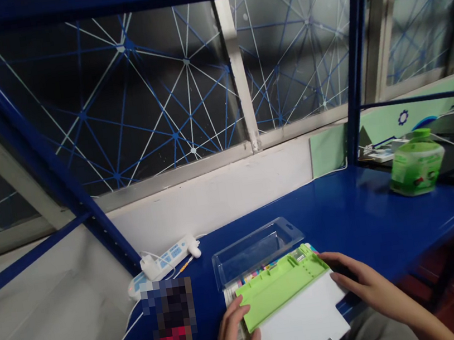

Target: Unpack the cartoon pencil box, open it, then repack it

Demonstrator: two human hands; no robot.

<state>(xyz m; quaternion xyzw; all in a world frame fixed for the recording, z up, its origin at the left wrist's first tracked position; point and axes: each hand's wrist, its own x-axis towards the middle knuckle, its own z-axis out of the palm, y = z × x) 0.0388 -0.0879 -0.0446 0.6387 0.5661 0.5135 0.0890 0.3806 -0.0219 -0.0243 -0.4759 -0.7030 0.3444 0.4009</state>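
A flat green plastic tray point(283, 282) lies on a white card or box point(303, 325) near the front edge of the blue table point(355, 214). My left hand point(236, 337) grips the tray's left end, fingers curled over its corner. My right hand point(363, 280) rests against the tray's right end, fingers spread along the edge. Just behind the tray sits a clear plastic blister cover point(255, 250), with a strip of coloured print showing between them.
A white power strip point(166, 260) with a plugged cable lies at the back left. A green-lidded plastic jar point(416, 163) stands far right. A blurred dark object point(171, 327) is left of my left hand. Blue shelf posts frame the table.
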